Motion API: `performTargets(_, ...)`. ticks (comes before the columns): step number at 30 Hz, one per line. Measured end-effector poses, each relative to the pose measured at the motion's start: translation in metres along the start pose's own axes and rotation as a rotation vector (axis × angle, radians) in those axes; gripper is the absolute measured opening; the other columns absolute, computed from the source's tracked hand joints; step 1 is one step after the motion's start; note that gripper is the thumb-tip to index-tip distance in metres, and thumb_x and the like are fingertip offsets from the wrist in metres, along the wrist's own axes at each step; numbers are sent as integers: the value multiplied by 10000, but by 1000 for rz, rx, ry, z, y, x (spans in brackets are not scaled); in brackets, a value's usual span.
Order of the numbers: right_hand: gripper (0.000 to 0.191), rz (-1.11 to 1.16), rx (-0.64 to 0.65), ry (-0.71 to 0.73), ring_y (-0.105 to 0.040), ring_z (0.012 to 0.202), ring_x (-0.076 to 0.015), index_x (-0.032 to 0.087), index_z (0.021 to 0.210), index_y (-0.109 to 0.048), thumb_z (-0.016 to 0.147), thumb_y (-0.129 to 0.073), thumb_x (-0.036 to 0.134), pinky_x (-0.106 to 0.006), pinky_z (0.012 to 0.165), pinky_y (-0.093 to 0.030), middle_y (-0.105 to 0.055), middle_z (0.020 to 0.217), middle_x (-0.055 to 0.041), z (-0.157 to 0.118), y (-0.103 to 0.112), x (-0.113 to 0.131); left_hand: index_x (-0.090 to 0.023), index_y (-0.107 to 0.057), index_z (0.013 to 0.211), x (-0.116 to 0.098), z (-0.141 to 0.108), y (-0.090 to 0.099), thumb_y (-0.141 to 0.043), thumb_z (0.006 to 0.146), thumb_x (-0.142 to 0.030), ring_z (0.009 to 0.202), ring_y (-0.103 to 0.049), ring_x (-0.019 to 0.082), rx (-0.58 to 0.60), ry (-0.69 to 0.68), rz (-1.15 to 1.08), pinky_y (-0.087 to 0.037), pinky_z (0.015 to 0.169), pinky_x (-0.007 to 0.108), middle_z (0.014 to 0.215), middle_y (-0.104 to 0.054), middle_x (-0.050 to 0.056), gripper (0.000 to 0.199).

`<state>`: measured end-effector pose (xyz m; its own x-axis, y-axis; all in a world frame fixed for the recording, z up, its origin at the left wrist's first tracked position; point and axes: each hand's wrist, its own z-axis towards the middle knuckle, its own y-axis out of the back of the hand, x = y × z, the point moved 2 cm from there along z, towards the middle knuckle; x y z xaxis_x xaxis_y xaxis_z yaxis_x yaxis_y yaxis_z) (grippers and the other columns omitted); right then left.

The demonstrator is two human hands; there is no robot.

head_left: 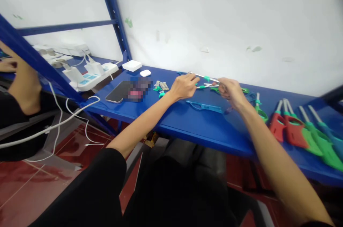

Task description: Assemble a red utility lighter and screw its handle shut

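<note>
Above the blue shelf, a thin metal rod with a green collar [207, 78] spans the gap between my two hands. My left hand [184, 86] pinches its left end, fingers closed. My right hand [230, 89] is closed around its right end; part of those fingers is blurred. A blue plastic lighter shell [205, 106] lies on the shelf [184, 123] below the rod. Beneath and behind my right hand are more rods with green collars [203, 87] and green shell parts [244, 90], partly hidden. Small metal pieces [163, 85] sit left of my left hand.
Several red, green and blue lighters [294, 132] lie at the right. A phone [119, 91], a white case [145, 73] and a white box [132, 65] are at the left, beside a power strip [99, 75]. Another person's arm [25, 84] shows at the far left.
</note>
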<state>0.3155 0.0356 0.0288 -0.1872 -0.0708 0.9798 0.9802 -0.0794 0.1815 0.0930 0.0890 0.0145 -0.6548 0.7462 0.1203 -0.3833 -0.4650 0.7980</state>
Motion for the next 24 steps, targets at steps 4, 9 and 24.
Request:
performTargets(4,342,-59,3,12,-724,1046,-244,183,1298,-670,1036,-695,402,-445,880,-631,-704,1278,-89,5,0,-9,-180,-636,1355,-5,-3,2,-694,1036,-371,1144,-696,269,-50,-29,31,-615,957,486,1350,-666,110,376)
performTargets(9,322,-132,0,33,-721,1044,-241,195,1280,-682,1043,-682,413,-438,883,-630,-707,1279,-86,9,3,-19,-188,-632,1368,-1,-2,2,-696,1031,-377,1225,-661,296,-83,-74,47,-578,1023,531,1409,-636,119,392)
performTargets(24,329,-162,8,106,-717,1068,-243,202,1302,-673,1047,-677,410,-450,904,-625,-697,1310,-96,12,5,-24,-174,-651,1332,3,4,-7,-694,1037,-373,1172,-691,277,-53,-161,139,-600,989,506,1342,-675,110,358)
